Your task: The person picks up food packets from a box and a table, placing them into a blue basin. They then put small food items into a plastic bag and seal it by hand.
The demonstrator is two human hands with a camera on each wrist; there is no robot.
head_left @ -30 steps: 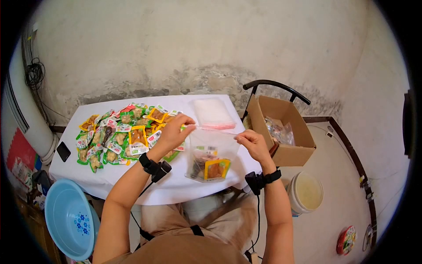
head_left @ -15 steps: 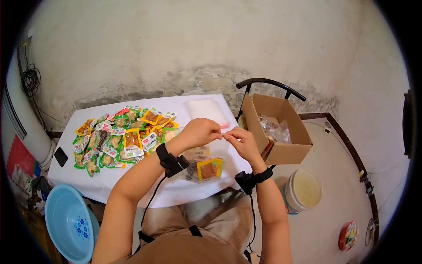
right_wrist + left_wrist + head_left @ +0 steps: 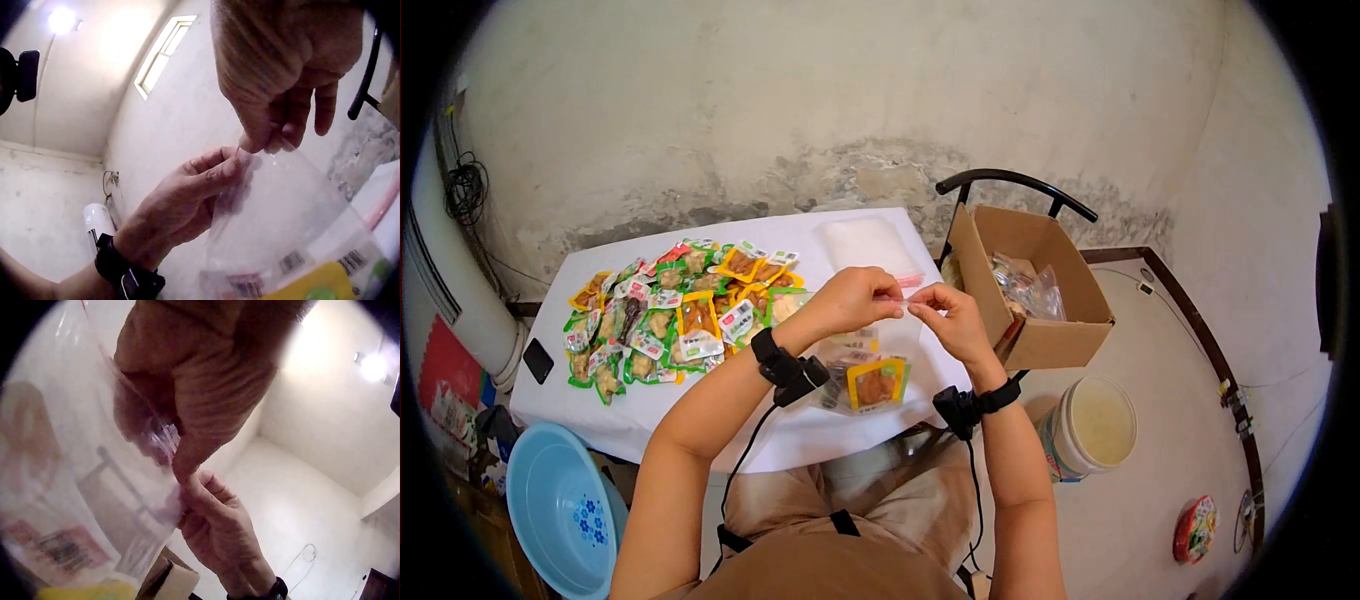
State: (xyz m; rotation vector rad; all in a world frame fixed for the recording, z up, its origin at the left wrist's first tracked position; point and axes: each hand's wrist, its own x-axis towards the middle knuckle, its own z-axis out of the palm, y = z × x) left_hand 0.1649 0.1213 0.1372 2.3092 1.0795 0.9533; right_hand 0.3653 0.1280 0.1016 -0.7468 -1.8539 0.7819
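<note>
A clear plastic bag with a pink line along its mouth hangs upright between both hands, near the table's front edge. Inside it, low down, are several snack packets, one with a yellow border facing me. My left hand pinches the bag's top edge between thumb and fingers. Right beside it, fingertips almost meeting, my right hand pinches the same edge. To the left of the bag lies a pile of colourful snack packets, partly hidden by the left forearm.
A stack of flat clear bags lies at the table's back right. An open cardboard box stands by a black chair on the right. A phone lies at the left edge; a blue basin and a bucket flank the table.
One second ago the hands stood apart at the bag's two top corners. The left hand has moved right and they now meet at the mouth. The last half second shows little difference.
</note>
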